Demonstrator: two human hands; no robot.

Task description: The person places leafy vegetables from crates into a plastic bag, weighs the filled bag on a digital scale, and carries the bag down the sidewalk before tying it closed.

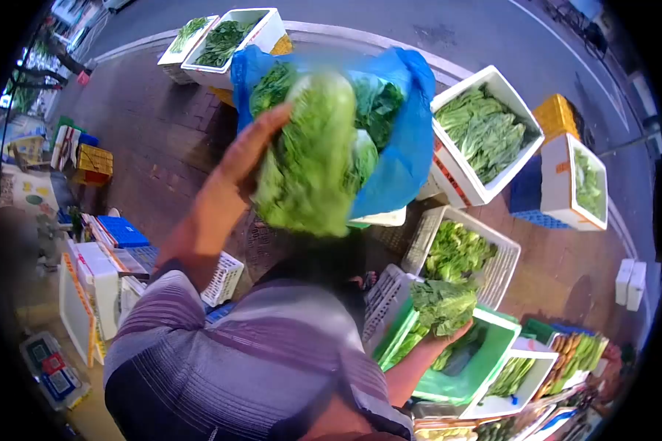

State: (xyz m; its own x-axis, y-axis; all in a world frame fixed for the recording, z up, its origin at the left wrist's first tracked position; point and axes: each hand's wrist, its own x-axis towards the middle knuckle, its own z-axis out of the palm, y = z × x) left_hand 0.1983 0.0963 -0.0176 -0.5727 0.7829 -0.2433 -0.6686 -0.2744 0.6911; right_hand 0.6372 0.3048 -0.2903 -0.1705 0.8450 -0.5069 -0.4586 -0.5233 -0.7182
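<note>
My left hand is closed around the side of a large, pale green head of lettuce, held up in front of me and slightly blurred. Behind it, a blue plastic bag lines a container with more leafy greens inside. Low on the right, my right hand grips a smaller, darker head of lettuce from beneath. That one is just above a box lined with green plastic, where other leafy heads lie. Some fingers of both hands are hidden behind the leaves.
A white plastic crate of lettuce stands beside the green-lined box. White foam boxes of greens are at the right and back left. Stacked boxes and a blue lid stand left. Brick paving meets a road behind.
</note>
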